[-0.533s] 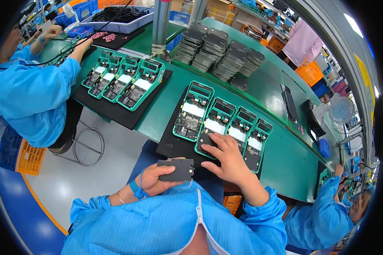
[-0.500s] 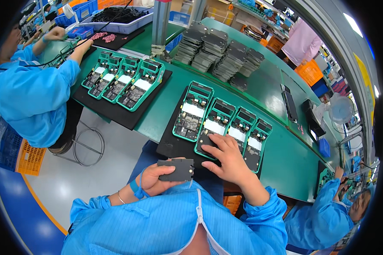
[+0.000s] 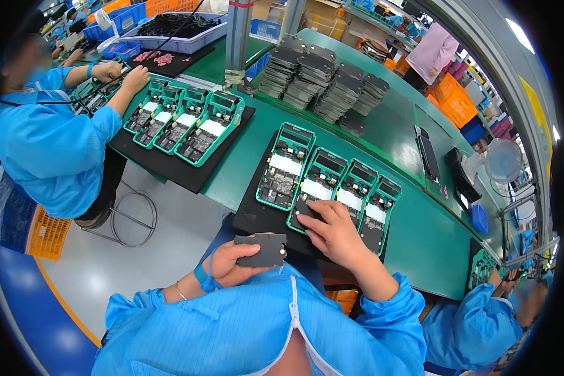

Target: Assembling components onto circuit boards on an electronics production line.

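Observation:
My left hand is closed round a dark grey flat plate in front of my body, its thumb on top. A small pale round spot shows near the plate's right end. My right hand rests with extended fingers on a similar dark plate, which lies in the lower part of a green-framed device housing. The fingers hide part of that plate. To its left, another housing shows its bare circuit board. Two more green housings stand to the right, the rightmost with a dark plate in its lower part.
A black mat lies under these housings. Another mat with several green housings is at left, near a co-worker. Stacks of dark plates stand behind, beside a metal post. Another co-worker sits at right.
My right hand's fingers have drawn closer together on the plate, the thumb moving in. My left hand stays almost still. The left co-worker's hands have come nearer each other.

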### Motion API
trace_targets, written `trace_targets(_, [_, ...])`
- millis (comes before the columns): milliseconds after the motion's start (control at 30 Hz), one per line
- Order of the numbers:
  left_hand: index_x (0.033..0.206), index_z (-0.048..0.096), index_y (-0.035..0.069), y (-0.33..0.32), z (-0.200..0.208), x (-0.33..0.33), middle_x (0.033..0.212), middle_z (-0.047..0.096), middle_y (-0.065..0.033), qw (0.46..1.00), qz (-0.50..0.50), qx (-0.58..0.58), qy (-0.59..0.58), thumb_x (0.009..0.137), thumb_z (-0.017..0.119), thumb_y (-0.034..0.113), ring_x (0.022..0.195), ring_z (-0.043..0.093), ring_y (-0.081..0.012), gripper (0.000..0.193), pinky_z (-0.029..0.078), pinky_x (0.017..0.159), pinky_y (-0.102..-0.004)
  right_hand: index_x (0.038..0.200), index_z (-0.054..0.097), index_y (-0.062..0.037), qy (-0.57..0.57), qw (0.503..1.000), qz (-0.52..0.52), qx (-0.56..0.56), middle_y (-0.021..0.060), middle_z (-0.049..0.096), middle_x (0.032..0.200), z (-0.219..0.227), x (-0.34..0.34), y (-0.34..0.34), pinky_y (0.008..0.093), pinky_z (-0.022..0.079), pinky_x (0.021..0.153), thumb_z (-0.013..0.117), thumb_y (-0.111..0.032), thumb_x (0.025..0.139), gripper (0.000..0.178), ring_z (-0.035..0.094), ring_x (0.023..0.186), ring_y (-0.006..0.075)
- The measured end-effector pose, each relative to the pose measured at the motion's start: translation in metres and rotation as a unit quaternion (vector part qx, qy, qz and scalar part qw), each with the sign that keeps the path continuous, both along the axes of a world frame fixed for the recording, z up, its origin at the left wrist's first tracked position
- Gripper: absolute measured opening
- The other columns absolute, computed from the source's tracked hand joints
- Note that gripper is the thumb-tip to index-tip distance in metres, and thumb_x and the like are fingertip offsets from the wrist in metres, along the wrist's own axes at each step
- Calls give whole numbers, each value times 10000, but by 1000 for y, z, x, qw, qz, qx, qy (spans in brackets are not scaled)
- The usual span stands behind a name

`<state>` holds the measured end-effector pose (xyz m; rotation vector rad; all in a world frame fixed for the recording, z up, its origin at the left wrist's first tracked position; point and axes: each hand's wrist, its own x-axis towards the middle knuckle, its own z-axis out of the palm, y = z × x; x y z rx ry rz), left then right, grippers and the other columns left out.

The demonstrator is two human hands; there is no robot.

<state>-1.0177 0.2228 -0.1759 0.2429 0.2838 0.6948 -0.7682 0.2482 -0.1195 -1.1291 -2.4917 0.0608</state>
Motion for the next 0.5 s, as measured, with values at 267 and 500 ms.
trace_targets(267, [1329,366,-23,-4,-5,3,1310,446,-180,1000,3,1,2,899,474,75,1211,457,-315,455,350,1056,-458,1104,625,-131,-32,999,-18,9,139,529,1195,-5,-4,-9,442,415,898,693,-111,711,399,483,1100,317])
trace_targets(500, [1345,354,-16,-5,-2,2,1317,447,-173,1000,-2,3,18,898,476,77,1222,451,-296,473,354,1052,-453,1235,508,-42,-81,994,-69,11,223,418,1321,-5,-19,-32,495,305,1030,688,-323,746,591,383,1240,374])
